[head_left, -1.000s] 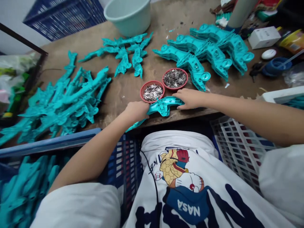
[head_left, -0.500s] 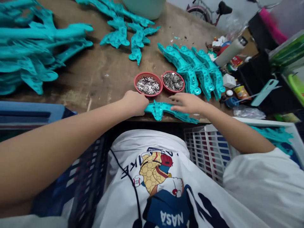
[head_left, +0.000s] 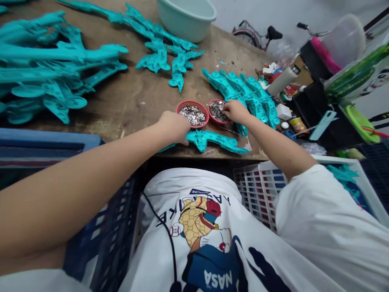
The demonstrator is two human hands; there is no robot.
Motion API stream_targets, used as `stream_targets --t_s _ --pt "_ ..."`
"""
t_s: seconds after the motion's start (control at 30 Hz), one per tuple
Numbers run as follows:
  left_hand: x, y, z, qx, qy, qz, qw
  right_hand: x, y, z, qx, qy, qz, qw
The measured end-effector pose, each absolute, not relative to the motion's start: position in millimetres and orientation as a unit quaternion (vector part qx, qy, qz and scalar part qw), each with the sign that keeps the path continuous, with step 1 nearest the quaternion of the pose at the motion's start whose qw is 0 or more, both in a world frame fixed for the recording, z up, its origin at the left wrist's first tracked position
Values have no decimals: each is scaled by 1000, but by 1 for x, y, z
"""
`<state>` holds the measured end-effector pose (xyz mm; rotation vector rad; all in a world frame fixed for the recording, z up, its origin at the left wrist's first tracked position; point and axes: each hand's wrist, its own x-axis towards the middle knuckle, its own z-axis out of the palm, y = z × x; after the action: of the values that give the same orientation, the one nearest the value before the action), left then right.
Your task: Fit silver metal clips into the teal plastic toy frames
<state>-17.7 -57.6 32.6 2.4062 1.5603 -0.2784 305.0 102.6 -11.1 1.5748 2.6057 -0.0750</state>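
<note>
A long teal plastic part (head_left: 201,140) lies along the table's front edge. My left hand (head_left: 174,126) is closed over its left arm, thumb low against the part, knuckles by the front rim of the left red basket (head_left: 199,126); its fingertips are hidden. Small shiny metal pieces (head_left: 192,115) fill that basket. My right hand (head_left: 237,111) dips bent, pinched fingers into the right red basket (head_left: 209,115), among similar small metal pieces (head_left: 216,110). Whatever lies between those fingertips is too small to make out. A thin dark tool (head_left: 229,130) rests just below this basket.
Several teal parts (head_left: 252,97) stand in a row beyond my right hand. A large teal pile (head_left: 45,77) covers the left side, with more parts (head_left: 156,56) farther back near a pale green basin (head_left: 188,20). Clutter with a bottle (head_left: 282,81) lines the right. Crates (head_left: 257,190) flank my lap.
My right hand has left the teal part and moved up into the right basket, its fingers drawing together. My left hand stays near the part's left end. The view has shifted slightly.
</note>
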Motion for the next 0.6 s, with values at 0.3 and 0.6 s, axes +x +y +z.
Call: stream_targets --t_s 0.3,0.6 --pt "-35 -17 8 872 480 -27 95 317 99 -13 538 837 -49 -91" --pt "-30 -22 -7 874 484 -11 39 323 97 -11 539 800 -137 -225"
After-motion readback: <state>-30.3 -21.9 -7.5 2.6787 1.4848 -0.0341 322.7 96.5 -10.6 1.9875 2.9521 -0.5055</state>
